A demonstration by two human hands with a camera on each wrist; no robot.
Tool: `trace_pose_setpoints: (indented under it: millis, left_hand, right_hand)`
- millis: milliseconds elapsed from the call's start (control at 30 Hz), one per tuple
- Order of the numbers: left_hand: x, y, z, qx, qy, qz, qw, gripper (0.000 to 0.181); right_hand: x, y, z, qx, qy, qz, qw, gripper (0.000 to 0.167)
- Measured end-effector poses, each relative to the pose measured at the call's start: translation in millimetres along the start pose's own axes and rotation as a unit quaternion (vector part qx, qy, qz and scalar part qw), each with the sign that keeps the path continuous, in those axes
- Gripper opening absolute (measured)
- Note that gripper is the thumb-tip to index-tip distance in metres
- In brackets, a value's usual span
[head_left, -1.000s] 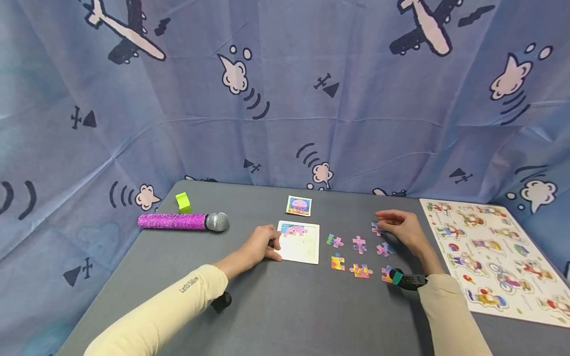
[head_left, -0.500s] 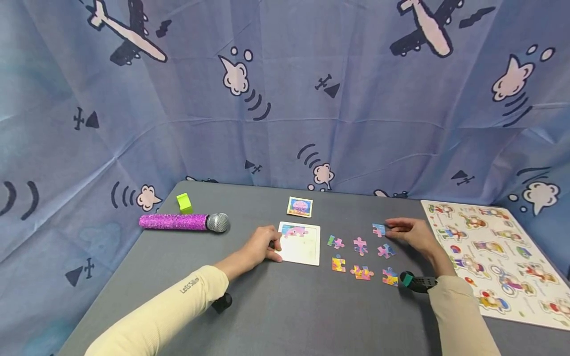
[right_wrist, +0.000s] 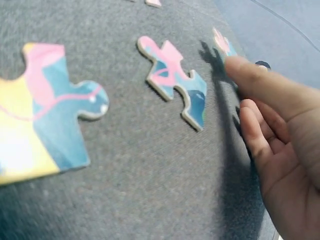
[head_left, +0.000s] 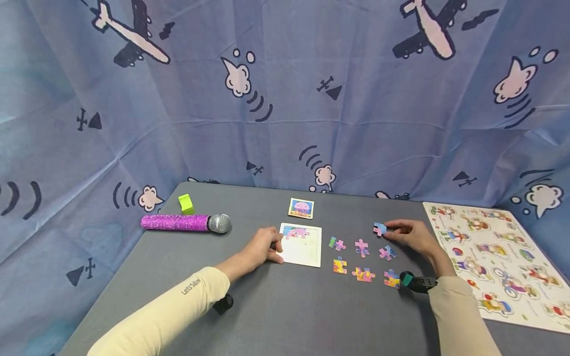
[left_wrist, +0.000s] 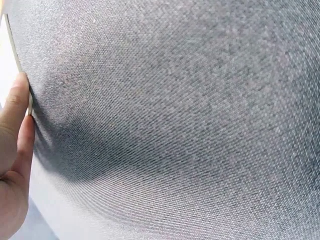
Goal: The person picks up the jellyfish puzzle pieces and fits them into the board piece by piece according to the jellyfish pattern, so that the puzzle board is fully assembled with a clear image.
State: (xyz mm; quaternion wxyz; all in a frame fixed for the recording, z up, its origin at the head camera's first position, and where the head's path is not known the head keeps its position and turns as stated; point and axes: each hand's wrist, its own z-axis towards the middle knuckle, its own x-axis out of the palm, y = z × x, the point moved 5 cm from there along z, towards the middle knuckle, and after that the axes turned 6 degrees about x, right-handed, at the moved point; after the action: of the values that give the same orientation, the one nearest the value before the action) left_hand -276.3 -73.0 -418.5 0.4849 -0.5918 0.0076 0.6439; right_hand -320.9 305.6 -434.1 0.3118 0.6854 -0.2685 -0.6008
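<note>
My left hand [head_left: 261, 247] grips the left edge of a white square puzzle tray [head_left: 307, 254]; thumb and finger meet at that edge in the left wrist view. A strip of blue and pink puzzle pieces [head_left: 297, 232] lies along the tray's top left. With the fingertips of my right hand [head_left: 411, 236] I pinch a blue-and-pink puzzle piece [head_left: 379, 228], tilted up and casting a shadow on the table in the right wrist view. Nearest below it is a pink-and-blue piece [head_left: 387, 252]. Loose pieces, among them a yellow one [head_left: 340, 266], lie between the tray and my right hand.
Behind the tray lies a small jellyfish picture card [head_left: 301, 208]. A purple glittery microphone [head_left: 175, 222] and a green block [head_left: 186, 204] are at the left. A large board of figures [head_left: 498, 252] covers the table's right side. A blue curtain [head_left: 285, 99] hangs behind.
My right hand has drawn back to the right from over the blue-and-pink piece and now pinches its right edge, tilting it up. The left hand stays at the tray.
</note>
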Motion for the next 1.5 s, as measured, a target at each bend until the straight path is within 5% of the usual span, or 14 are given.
trace_pose_setpoints:
  millis: [333, 1100, 1500]
  left_hand:
    - [-0.1, 0.4, -1.7, 0.005, -0.003, -0.003, 1.0, 0.03]
    - [1.3, 0.1, 0.5, -0.016, 0.012, 0.003, 0.9998, 0.028]
    - [0.8, 0.1, -0.8, 0.014, 0.001, -0.002, 0.9999, 0.03]
  right_hand:
    - [-1, 0, -4.4, -0.024, -0.006, 0.074, 0.997, 0.042]
    - [6, 9, -18.8, -0.022, -0.017, 0.106, 0.9939, 0.048]
    - [24, 26, -15.4, -0.057, 0.006, 0.159, 0.9856, 0.042]
